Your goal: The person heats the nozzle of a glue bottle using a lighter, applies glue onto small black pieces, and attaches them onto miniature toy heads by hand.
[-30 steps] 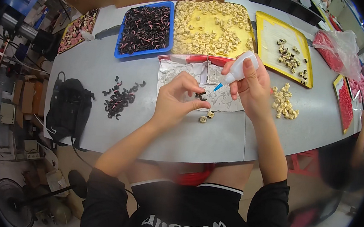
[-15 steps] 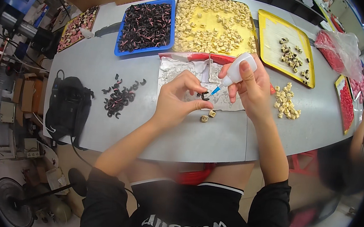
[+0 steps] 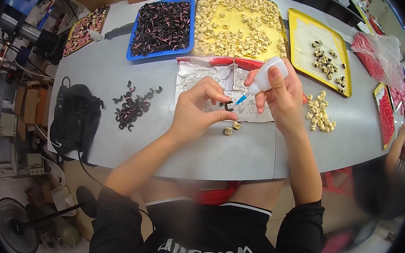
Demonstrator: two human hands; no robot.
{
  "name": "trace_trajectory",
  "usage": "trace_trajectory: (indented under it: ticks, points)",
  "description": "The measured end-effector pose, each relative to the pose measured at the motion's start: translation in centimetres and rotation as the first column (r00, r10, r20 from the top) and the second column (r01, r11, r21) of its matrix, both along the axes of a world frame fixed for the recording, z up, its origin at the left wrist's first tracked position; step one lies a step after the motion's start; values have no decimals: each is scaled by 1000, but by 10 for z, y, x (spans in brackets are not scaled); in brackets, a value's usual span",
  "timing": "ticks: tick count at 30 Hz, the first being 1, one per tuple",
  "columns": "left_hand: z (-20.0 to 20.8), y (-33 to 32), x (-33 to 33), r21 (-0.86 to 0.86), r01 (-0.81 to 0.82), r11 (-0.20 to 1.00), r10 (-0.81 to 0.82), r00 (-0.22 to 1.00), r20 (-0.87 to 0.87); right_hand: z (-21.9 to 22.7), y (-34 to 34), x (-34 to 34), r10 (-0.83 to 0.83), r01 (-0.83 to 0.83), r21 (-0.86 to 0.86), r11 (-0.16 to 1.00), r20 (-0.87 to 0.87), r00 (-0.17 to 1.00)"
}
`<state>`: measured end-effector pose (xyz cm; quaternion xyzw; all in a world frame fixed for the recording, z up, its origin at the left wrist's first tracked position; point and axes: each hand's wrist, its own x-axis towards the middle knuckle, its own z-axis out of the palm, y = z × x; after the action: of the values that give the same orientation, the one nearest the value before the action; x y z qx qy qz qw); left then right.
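Between thumb and index finger, my left hand (image 3: pixel 198 109) pinches a small black curved piece (image 3: pixel 229 105). My right hand (image 3: pixel 283 93) is wrapped round a white squeeze bottle (image 3: pixel 270 75), tilted with its blue nozzle tip (image 3: pixel 240 100) pointing down and left, a little apart from the black piece. Below both hands lies a glue-smeared white sheet (image 3: pixel 187 78) with a red edge. Two small cream pieces with dark marks (image 3: pixel 228 131) rest on the table just under my left fingertips.
Loose black curved pieces (image 3: pixel 133 109) lie left, cream pieces (image 3: pixel 320 113) right. Behind stand a blue tray (image 3: pixel 193 28) of black pieces, a yellow tray (image 3: pixel 222 25) of cream pieces and another yellow tray (image 3: pixel 306 63). A black bag (image 3: pixel 75 116) sits left; another person's arm (image 3: pixel 397 150) shows far right.
My right hand has drawn the bottle's nozzle slightly right and up, away from the black piece. My left hand keeps its pinch almost in place.
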<state>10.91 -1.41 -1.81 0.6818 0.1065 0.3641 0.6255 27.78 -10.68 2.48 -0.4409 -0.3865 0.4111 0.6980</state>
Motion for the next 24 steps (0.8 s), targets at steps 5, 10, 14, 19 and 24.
trace_trajectory:
  ticks: [5, 10, 14, 19, 24]
  points:
    - [1, 0, 0, -9, 5, 1000, -5, 1000, 20, 1, 0, 2, -12, 12, 1, 1000, 2, 1000]
    - [2, 0, 0, -19, 16, 1000, -15, 999, 36, 1, -1, 2, -19, 19, 7, 1000, 3, 1000]
    - [1, 0, 0, -10, 16, 1000, -16, 999, 44, 0, -1, 3, -27, 27, 17, 999, 1, 1000]
    - [2, -2, 0, -9, 9, 1000, -9, 1000, -5, 0, 0, 1, -46, 46, 31, 998, -4, 999]
    - [3, -2, 0, -4, 9, 1000, -9, 1000, -26, -2, 1, -1, -40, 40, 28, 999, -6, 999]
